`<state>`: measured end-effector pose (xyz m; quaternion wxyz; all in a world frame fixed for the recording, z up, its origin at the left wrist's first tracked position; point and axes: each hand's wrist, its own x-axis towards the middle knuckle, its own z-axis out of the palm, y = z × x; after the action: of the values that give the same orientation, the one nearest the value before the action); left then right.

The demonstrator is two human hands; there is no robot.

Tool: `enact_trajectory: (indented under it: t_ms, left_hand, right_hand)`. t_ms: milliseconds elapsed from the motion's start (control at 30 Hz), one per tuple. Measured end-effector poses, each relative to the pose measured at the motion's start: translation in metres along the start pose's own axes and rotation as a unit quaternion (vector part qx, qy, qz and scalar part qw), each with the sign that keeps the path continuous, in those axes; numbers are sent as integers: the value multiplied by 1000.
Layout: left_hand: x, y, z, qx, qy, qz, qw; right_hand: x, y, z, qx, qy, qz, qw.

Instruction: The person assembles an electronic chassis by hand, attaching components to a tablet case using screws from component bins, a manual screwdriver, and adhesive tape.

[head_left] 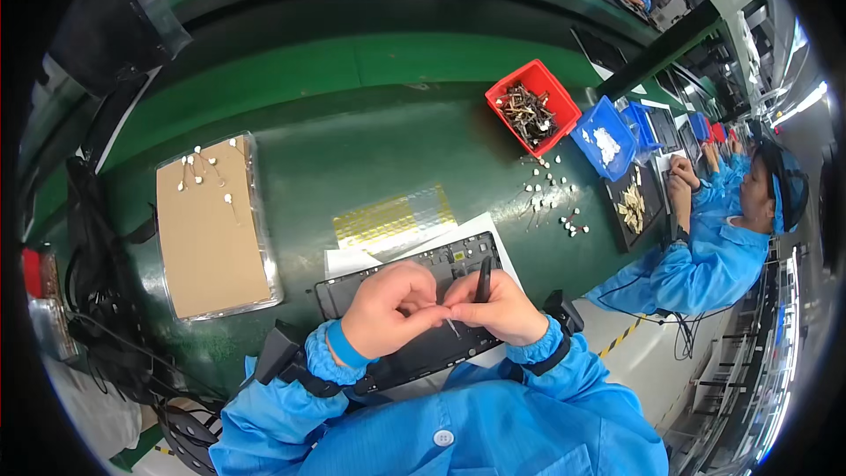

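Note:
A black, flat device housing [414, 357] with small parts along its upper edge lies before me on white sheets. Over its middle, the fingertips of both hands meet. My left hand [388, 307], with a blue band at the wrist, is closed in a pinch; whatever is between its fingers is too small to make out. My right hand [504, 310] is closed too, with a slim black pen-shaped tool [484, 280] standing up from its grip. A thin light tip shows below the fingers, just over the housing.
Yellow-and-clear sticker sheets [388, 219] lie beyond the housing. A brown board [211, 247] at left carries several small white-headed wired parts. More such parts [546, 183] lie at right, near a red bin [534, 110], a blue bin [606, 137] and a black tray [634, 211]. A co-worker [705, 238] sits at right.

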<state>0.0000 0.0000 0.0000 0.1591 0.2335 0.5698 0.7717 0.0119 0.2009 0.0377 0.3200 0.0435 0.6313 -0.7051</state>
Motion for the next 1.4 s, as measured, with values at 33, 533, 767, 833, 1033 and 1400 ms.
enact_trajectory:
  t_ms: [33, 533, 767, 833, 1033, 1400]
  left_hand:
    - [1, 3, 0, 47, -2, 21, 999]
    - [13, 8, -10, 568, 101, 62, 814]
    - [15, 5, -9, 571, 107, 75, 811]
    - [16, 2, -7, 571, 109, 73, 811]
    - [20, -2, -7, 583, 112, 78, 801]
    - [24, 0, 3, 642, 102, 42, 759]
  right_hand:
    - [1, 1, -1, 30, -9, 21, 999]
    - [37, 9, -50, -340, 356, -186, 850]
    - [40, -2, -47, -409, 362, -147, 825]
    - [41, -3, -51, -385, 351, -145, 841]
    - [42, 5, -65, -326, 296, -186, 879]
    - [29, -1, -66, -400, 284, -273, 828]
